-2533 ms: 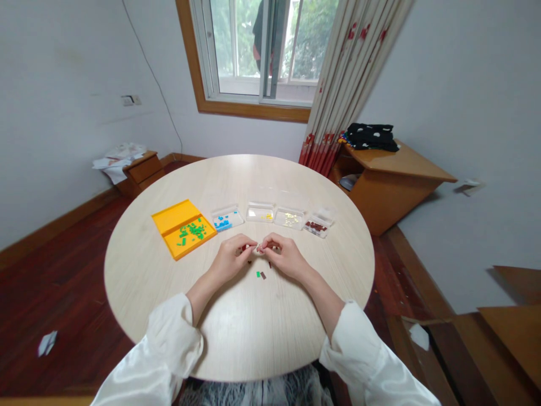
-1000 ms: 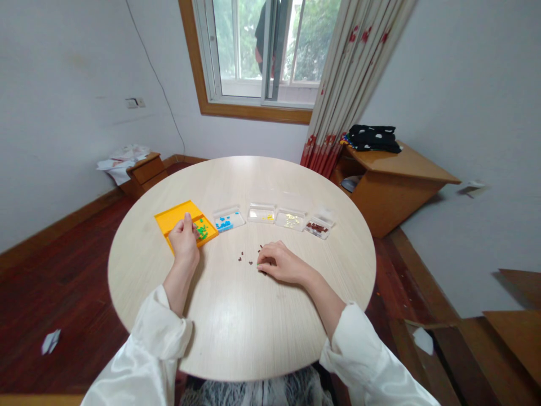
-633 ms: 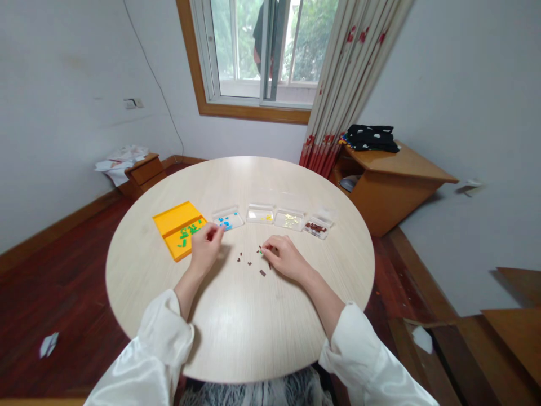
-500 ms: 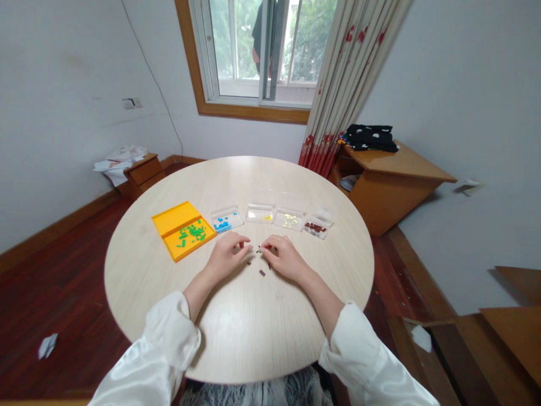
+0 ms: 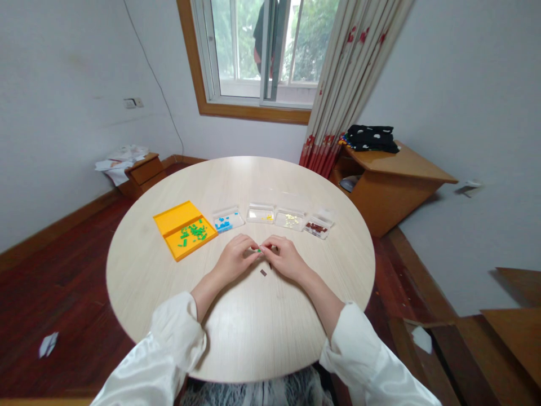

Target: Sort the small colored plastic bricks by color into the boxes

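My left hand point(image 5: 237, 258) and my right hand point(image 5: 284, 258) meet fingertip to fingertip over the middle of the round table. Between them is a small green building brick point(image 5: 259, 250), pinched by both hands and mostly covered by the fingers. A flat dark brown brick point(image 5: 264, 273) lies on the tabletop just below the hands. Another dark brown piece point(image 5: 270, 266) shows beside my right hand, partly hidden by it.
An open yellow case point(image 5: 196, 252) holding green bricks lies at the left. Clear boxes with blue bricks point(image 5: 224, 225), yellow bricks point(image 5: 267, 217), cream bricks point(image 5: 291, 220) and brown bricks point(image 5: 316, 228) form an arc behind the hands on the table point(image 5: 236, 338).
My left hand has moved right, and its fingertips now meet those of my right hand at the green brick. The small brown piece near the left fingers no longer shows.
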Demonstrator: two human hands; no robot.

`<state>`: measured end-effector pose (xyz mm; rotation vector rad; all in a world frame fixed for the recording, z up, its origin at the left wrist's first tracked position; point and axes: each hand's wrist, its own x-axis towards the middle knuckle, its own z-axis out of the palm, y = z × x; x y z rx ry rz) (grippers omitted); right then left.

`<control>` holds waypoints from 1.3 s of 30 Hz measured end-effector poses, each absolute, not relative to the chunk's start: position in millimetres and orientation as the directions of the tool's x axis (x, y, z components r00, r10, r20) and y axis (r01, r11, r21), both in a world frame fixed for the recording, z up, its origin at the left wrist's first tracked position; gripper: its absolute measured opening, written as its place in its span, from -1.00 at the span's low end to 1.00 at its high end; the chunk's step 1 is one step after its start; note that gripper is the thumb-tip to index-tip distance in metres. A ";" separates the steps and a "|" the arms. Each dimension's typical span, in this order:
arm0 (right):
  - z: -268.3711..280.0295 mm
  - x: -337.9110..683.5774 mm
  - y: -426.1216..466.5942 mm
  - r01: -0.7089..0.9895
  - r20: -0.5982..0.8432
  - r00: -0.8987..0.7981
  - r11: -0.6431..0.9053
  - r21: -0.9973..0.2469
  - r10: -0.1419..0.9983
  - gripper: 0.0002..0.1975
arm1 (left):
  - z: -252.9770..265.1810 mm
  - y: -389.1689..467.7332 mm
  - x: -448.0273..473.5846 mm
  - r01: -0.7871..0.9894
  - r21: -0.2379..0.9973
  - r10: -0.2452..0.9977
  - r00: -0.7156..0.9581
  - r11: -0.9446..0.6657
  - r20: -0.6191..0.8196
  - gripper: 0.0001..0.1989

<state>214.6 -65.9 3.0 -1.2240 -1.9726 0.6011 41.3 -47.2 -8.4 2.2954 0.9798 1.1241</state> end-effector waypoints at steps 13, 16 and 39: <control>4.2 217.1 -65.3 0.560 0.337 -0.253 0.422 -0.713 0.907 -0.83 | -2.5 -48.1 40.3 0.390 0.668 0.773 0.363 -0.634 0.521 -0.91; 1.1 218.1 -63.4 0.620 0.309 -0.258 0.402 -0.674 0.915 -0.88 | 1.6 -41.2 33.4 0.351 0.767 0.842 0.162 -0.537 0.515 -0.95; -12.2 219.2 -62.2 0.712 0.242 -0.347 0.422 -0.561 0.906 -0.91 | 29.1 -20.3 -18.7 -0.776 0.630 0.920 -0.229 0.025 -0.319 -0.73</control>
